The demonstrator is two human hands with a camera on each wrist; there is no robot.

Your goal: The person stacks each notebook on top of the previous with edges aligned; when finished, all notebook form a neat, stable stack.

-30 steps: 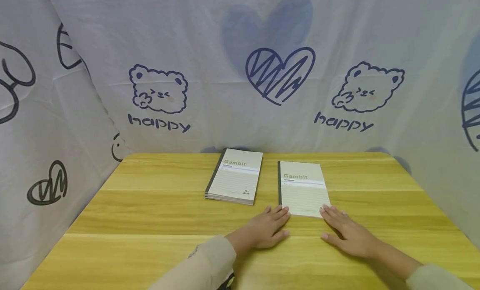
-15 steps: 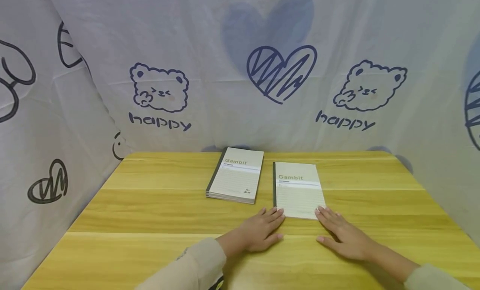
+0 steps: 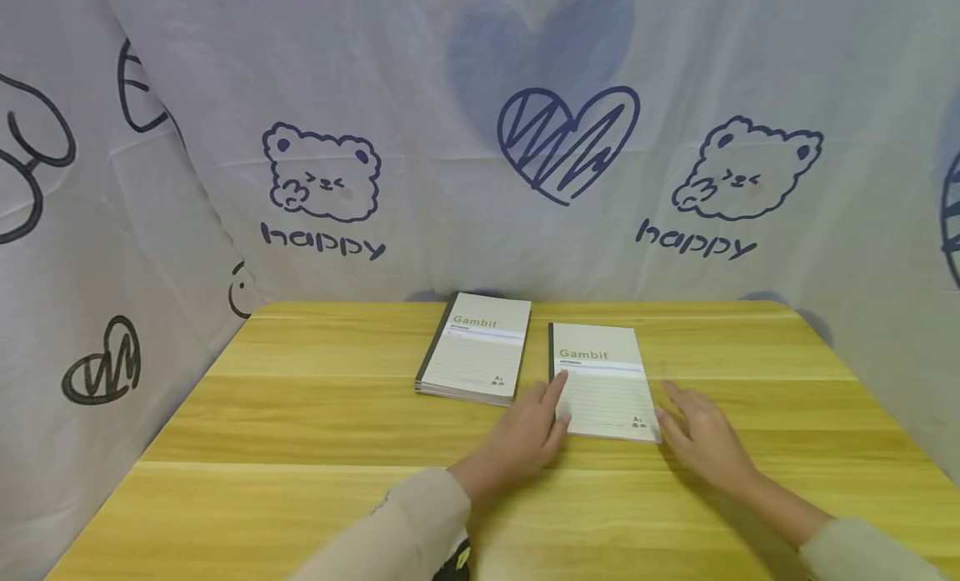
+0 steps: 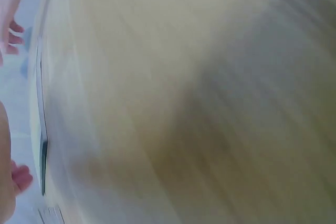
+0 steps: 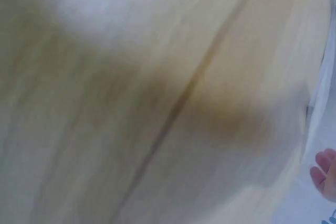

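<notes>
With both hands open, my left hand [image 3: 528, 431] and right hand [image 3: 701, 435] flanked the thin, light, bendable notebook [image 3: 600, 381], best gripped at its near edge.

This looks like a makeshift recording corner set up indoors rather than a lived-in room. A pale bedsheet-like cloth backdrop [image 3: 480, 147] printed with cartoon bears, scribbled hearts and the word "happy" hangs behind and on both sides of a yellow wood-grain worktop [image 3: 300, 414] (closing off whatever lies beyond). Two lined "Gambit" notebooks [image 3: 474, 346] on the worktop give it a study-desk feel.
</notes>
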